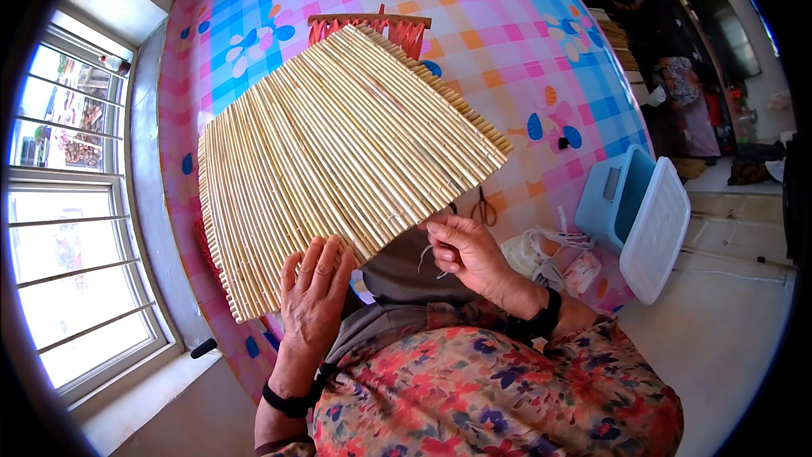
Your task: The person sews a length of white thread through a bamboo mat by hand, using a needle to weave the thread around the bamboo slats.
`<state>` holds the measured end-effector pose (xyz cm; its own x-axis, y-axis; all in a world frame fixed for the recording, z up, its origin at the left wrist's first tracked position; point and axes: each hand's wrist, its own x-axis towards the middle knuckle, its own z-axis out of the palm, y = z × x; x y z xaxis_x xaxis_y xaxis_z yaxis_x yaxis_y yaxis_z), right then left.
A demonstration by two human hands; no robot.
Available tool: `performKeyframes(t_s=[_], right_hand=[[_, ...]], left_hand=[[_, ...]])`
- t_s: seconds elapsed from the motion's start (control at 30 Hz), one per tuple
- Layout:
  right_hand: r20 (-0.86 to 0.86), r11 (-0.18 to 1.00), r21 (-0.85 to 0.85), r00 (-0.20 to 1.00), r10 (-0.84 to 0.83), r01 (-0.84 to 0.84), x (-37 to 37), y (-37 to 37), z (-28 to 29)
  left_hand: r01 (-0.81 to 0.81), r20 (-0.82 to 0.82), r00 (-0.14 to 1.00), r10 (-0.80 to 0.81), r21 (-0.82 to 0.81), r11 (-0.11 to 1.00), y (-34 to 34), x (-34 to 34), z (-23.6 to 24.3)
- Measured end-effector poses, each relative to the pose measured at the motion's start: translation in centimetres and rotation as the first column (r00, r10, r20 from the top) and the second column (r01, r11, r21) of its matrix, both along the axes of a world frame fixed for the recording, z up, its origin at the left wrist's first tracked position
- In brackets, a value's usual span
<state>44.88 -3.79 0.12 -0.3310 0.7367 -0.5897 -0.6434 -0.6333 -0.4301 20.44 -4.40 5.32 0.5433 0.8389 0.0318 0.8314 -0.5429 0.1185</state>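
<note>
A mat of pale, slender reed sticks [338,144] lies tilted across my lap, its rows bound with thread. My left hand [313,300] rests with fingers laid flat on the mat's lower edge. Just right of that edge, my right hand [469,254] is closed in a pinch on a thin white cord [423,258], whose loose end dangles below the fingertips. Dark-handled scissors [483,210] lie beyond my right hand, near a loose bundle of white cord [550,250].
Behind the mat stands a wooden bar with red strips [406,30] on a checked floral sheet [507,34]. A blue plastic bin [602,199] and its white lid [655,237] sit at right. A barred window [72,279] is at left; dark clutter fills the far right.
</note>
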Motion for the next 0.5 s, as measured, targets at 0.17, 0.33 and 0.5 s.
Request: performKeyframes(t_s=[0.17, 0.33, 0.5], right_hand=[[0.016, 0.999, -0.003, 0.998, -0.053, 0.053, 0.14, -0.04, -0.11], [0.018, 0.997, 0.006, 0.996, -0.082, 0.082, 0.14, -0.03, -0.09], [-0.011, 0.996, 0.025, 0.996, -0.084, 0.084, 0.15, 0.02, -0.07]], left_hand=[[0.002, 0.009, 1.000, -0.002, -0.002, 1.000, -0.02, 0.02, 0.18], [0.009, 0.037, 0.999, -0.009, 0.006, 1.000, 0.00, 0.06, 0.22], [0.007, 0.060, 0.998, -0.006, -0.005, 1.000, 0.12, 0.03, 0.42]])
